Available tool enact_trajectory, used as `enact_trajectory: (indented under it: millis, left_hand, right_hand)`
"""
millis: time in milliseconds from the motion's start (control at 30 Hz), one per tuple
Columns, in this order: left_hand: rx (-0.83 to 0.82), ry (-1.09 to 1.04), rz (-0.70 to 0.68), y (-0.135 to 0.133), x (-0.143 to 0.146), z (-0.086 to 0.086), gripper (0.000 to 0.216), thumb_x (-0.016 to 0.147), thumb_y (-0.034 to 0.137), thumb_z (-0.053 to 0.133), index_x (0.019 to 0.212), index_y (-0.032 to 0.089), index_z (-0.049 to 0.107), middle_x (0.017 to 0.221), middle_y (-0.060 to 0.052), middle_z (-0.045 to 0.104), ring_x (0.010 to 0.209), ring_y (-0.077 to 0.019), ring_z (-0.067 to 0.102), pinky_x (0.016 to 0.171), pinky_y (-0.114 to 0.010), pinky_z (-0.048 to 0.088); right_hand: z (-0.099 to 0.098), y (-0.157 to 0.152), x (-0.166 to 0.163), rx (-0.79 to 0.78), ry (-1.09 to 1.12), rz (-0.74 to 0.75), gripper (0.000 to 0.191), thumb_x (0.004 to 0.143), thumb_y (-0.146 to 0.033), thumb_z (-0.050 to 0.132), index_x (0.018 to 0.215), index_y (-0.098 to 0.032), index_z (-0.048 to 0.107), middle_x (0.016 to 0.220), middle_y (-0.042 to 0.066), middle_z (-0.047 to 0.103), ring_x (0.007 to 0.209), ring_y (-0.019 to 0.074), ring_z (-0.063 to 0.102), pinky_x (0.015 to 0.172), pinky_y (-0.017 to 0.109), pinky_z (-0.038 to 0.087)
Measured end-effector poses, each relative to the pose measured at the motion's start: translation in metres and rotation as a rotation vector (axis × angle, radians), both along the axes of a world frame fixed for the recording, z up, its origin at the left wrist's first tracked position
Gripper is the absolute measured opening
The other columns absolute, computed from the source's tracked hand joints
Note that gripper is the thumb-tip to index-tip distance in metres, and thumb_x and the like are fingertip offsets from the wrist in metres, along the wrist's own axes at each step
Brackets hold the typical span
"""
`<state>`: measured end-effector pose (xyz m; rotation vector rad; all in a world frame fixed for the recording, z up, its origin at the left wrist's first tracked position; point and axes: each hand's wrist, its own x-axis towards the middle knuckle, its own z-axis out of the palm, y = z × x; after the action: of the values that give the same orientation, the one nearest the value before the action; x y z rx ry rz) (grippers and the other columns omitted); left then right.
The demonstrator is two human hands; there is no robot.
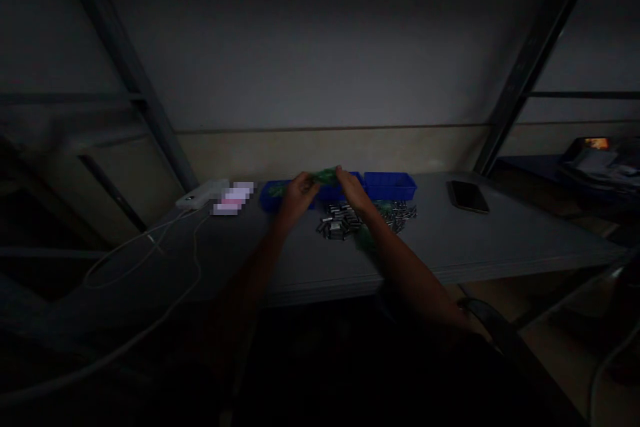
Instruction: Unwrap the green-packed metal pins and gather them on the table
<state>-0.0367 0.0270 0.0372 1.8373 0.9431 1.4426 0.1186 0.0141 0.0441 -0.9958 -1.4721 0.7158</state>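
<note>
Between my hands, above the blue bins, is a thin green plastic bag [326,177], crumpled and somewhat blurred. My left hand [299,190] is closed on its left end, and my right hand [350,187] pinches its right end. Whatever the bag may contain cannot be made out. Below and beside my right forearm lies a heap of small metal cylindrical parts [337,221]. More green plastic [366,239] shows at the heap's near side, partly behind the forearm. The left blue bin [270,201] has something green in it. A middle blue bin [356,177] is partly covered by my hands.
A right blue bin [390,185] stands against the wall. A dark phone [469,196] lies on the grey table [435,240] at right. At left are a white power strip [203,193] with trailing cables and a blurred-out pink and white item [233,199]. Metal posts flank the table.
</note>
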Motion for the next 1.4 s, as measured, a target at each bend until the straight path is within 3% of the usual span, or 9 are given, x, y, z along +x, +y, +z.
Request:
enact_trajectory:
  millis: [167, 267, 400, 500, 633, 800, 900, 1167, 1400]
  left_hand:
    - [0.25, 0.082, 0.141, -0.005, 0.002, -0.001, 0.016, 0.07, 0.012, 0.053, 0.084, 0.018, 0.06, 0.094, -0.005, 0.062, 0.093, -0.017, 0.058, 0.077, -0.028, 0.05]
    - [0.294, 0.127, 0.147, -0.008, 0.005, -0.002, 0.028, 0.066, 0.004, 0.049, 0.087, 0.018, 0.06, 0.109, -0.007, 0.058, 0.104, -0.0191, 0.055, 0.08, -0.029, 0.05]
    - [0.265, 0.049, 0.162, -0.004, 0.004, -0.003, 0.039, 0.066, 0.002, 0.044, 0.099, 0.018, 0.057, 0.119, -0.01, 0.051, 0.096, -0.0163, 0.06, 0.078, -0.029, 0.051]
    - [0.173, 0.107, 0.213, -0.001, 0.003, -0.003, 0.027, 0.067, 0.006, 0.045, 0.086, 0.017, 0.06, 0.097, -0.007, 0.061, 0.085, -0.0174, 0.061, 0.076, -0.031, 0.049]
    - [-0.057, 0.27, 0.065, -0.005, 0.007, -0.001, 0.01, 0.064, 0.016, 0.051, 0.062, 0.018, 0.061, 0.065, -0.002, 0.062, 0.066, -0.0166, 0.059, 0.068, -0.03, 0.046]
    - [-0.479, -0.098, -0.102, -0.008, 0.007, 0.003, 0.034, 0.075, 0.045, 0.047, 0.071, 0.015, 0.061, 0.065, -0.006, 0.064, 0.053, -0.013, 0.055, 0.046, -0.023, 0.037]
    - [-0.584, -0.206, -0.135, -0.003, 0.001, 0.003, 0.04, 0.075, 0.054, 0.05, 0.074, 0.015, 0.06, 0.064, -0.006, 0.063, 0.051, -0.012, 0.055, 0.045, -0.022, 0.037]
    - [-0.33, -0.21, -0.008, 0.0, 0.002, -0.004, 0.026, 0.073, 0.034, 0.06, 0.094, 0.019, 0.06, 0.084, -0.002, 0.066, 0.059, -0.0102, 0.058, 0.049, -0.02, 0.039]
    - [0.006, 0.081, -0.008, -0.001, 0.006, -0.007, 0.026, 0.073, 0.022, 0.059, 0.099, 0.02, 0.062, 0.096, -0.003, 0.063, 0.075, -0.0138, 0.06, 0.065, -0.024, 0.048]
  right_hand:
    - [-0.004, 0.004, -0.004, -0.311, 0.199, 0.136, 0.057, 0.08, -0.064, 0.043, 0.098, -0.015, 0.063, 0.071, 0.004, 0.062, 0.059, 0.0138, 0.056, 0.056, 0.027, 0.043]
    - [-0.008, 0.006, -0.01, -0.29, 0.321, 0.233, 0.038, 0.072, -0.049, 0.062, 0.09, -0.015, 0.061, 0.071, 0.003, 0.063, 0.062, 0.0142, 0.057, 0.059, 0.027, 0.045]
    - [-0.01, 0.014, -0.004, -0.183, 0.473, 0.045, 0.028, 0.062, -0.032, 0.068, 0.081, -0.019, 0.053, 0.069, -0.003, 0.059, 0.062, 0.0116, 0.054, 0.062, 0.025, 0.044]
    - [-0.011, 0.02, 0.007, -0.103, 0.377, -0.094, 0.025, 0.06, -0.031, 0.066, 0.072, -0.02, 0.047, 0.064, -0.007, 0.049, 0.059, 0.0098, 0.049, 0.06, 0.023, 0.041]
    - [-0.011, 0.016, 0.01, 0.099, 0.143, -0.154, 0.019, 0.061, -0.029, 0.062, 0.069, -0.02, 0.047, 0.066, -0.005, 0.048, 0.065, 0.0112, 0.047, 0.066, 0.024, 0.04]
    - [-0.005, -0.001, -0.001, 0.271, -0.193, -0.045, 0.007, 0.064, -0.018, 0.051, 0.07, -0.02, 0.053, 0.077, 0.0, 0.058, 0.08, 0.0159, 0.054, 0.082, 0.03, 0.04]
    - [-0.002, -0.008, -0.006, 0.286, -0.298, -0.01, 0.015, 0.061, -0.012, 0.047, 0.069, -0.021, 0.056, 0.084, 0.002, 0.062, 0.09, 0.0192, 0.055, 0.091, 0.035, 0.038]
    - [-0.007, -0.001, -0.004, 0.176, -0.255, -0.091, 0.008, 0.064, -0.023, 0.059, 0.069, -0.021, 0.065, 0.116, 0.005, 0.057, 0.117, 0.0242, 0.043, 0.104, 0.042, 0.028]
    - [-0.004, 0.005, 0.003, -0.134, 0.001, -0.176, 0.058, 0.079, -0.065, 0.037, 0.054, -0.017, 0.06, 0.059, 0.004, 0.057, 0.071, 0.0175, 0.056, 0.076, 0.032, 0.041]
